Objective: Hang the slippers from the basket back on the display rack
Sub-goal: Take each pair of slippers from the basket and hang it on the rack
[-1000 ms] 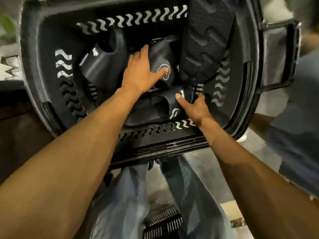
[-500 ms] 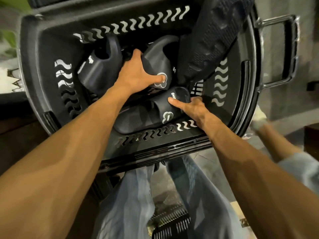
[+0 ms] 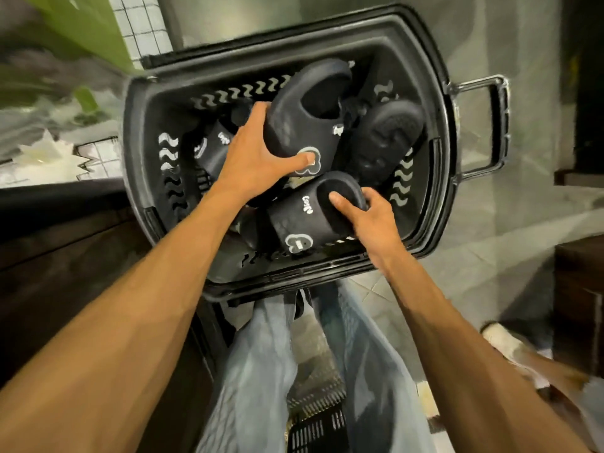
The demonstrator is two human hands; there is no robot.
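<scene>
Grey tiled floor [image 3: 490,250], black plastic basket [image 3: 327,273] with wavy slots above it, left hand [image 3: 255,155] curled round upper black slipper [image 3: 294,103], thumb pressed on its logo, right hand [image 3: 372,217] gripping lower black slipper [image 3: 294,220] at the strap, both inside the basket, sole-up slipper [image 3: 385,138] beside them.

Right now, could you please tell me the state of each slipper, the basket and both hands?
left grip: holds the upper slipper, thumb on its logo.
right grip: holds the lower slipper, thumb on its strap.
third slipper: sole up, on the right.
fourth slipper: strap up, partly behind the left grip.
basket: holds all four slippers.
</scene>
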